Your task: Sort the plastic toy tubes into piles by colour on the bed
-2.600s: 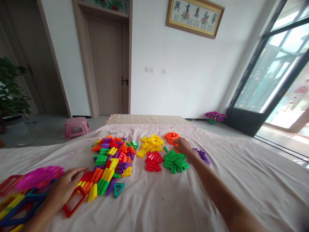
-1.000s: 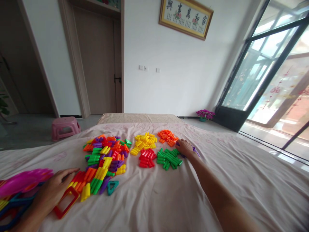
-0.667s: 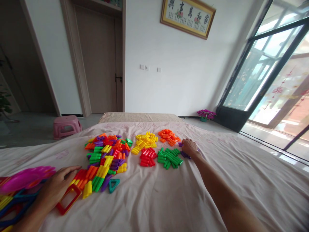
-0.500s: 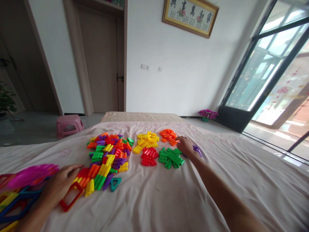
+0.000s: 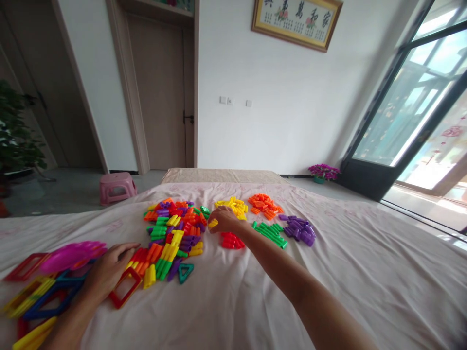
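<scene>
My left hand (image 5: 116, 260) rests at the left edge of the mixed pile of coloured tube pieces (image 5: 171, 233), thumb and fingers apart, holding nothing visible. Over the near left side of the yellow pile (image 5: 236, 206) is my right hand (image 5: 222, 218), its fingers curved and parted. A yellow piece shows between them and does not look gripped. Part of the red pile (image 5: 232, 240) is hidden below that wrist. Separate piles of green (image 5: 270, 234), orange (image 5: 264, 205) and purple pieces (image 5: 299, 229) lie to the right.
A red frame (image 5: 126, 288) and a teal triangle (image 5: 186, 273) lie near the mixed pile. Magenta pieces (image 5: 71, 256) and blue frames (image 5: 54, 297) surround my left forearm. Wrinkles cross the pale cloth (image 5: 226, 301). A pink stool (image 5: 117, 188) stands beyond it.
My right hand has moved left from the purple pieces to the yellow pile, uncovering the purple pile. My left hand stays beside the mixed pile. The camera view has shifted slightly left.
</scene>
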Action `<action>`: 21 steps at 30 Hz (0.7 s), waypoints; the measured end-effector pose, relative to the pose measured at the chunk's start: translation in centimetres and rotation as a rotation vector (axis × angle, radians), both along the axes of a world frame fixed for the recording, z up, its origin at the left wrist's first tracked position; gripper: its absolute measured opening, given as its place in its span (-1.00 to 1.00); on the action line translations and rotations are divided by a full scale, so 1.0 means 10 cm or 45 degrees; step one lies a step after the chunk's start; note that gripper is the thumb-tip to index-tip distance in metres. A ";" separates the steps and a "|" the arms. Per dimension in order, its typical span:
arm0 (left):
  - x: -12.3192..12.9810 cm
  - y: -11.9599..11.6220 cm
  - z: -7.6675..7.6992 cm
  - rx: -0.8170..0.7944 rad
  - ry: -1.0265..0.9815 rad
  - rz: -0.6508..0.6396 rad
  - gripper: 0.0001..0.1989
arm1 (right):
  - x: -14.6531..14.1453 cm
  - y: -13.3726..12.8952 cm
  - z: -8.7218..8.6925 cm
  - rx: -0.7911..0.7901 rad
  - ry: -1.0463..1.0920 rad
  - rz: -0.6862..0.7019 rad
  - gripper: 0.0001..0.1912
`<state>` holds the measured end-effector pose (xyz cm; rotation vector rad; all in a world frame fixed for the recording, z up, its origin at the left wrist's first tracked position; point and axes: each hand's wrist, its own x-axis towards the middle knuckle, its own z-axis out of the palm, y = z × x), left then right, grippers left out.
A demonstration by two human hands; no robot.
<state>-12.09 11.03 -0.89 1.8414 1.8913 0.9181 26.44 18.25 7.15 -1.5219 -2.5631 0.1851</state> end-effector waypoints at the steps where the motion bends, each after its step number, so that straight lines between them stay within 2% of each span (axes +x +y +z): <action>1: 0.00 0.00 -0.01 0.018 -0.004 -0.004 -0.57 | -0.02 0.04 -0.02 -0.017 -0.019 -0.022 -0.64; 6: 0.00 0.01 -0.03 0.068 -0.015 -0.011 -0.57 | 0.06 0.23 -0.06 0.043 -0.078 -0.152 -0.65; 9: 0.00 0.02 -0.05 0.079 -0.020 -0.022 -0.57 | 0.09 0.20 0.00 0.102 -0.062 -0.195 -0.67; 11: -0.01 0.02 -0.06 0.070 -0.017 -0.030 -0.57 | 0.05 0.07 0.07 0.168 -0.019 -0.190 -0.71; 15: -0.01 0.01 -0.05 0.031 -0.024 -0.034 -0.58 | -0.16 -0.36 0.17 0.205 0.070 -0.127 -0.80; 18: 0.00 0.00 -0.03 0.047 -0.015 -0.039 -0.58 | -0.32 -0.64 0.14 0.136 0.059 -0.062 -0.72; 21: 0.00 0.00 -0.02 0.071 -0.006 -0.039 -0.59 | -0.44 -0.76 0.03 0.050 0.013 -0.031 -0.61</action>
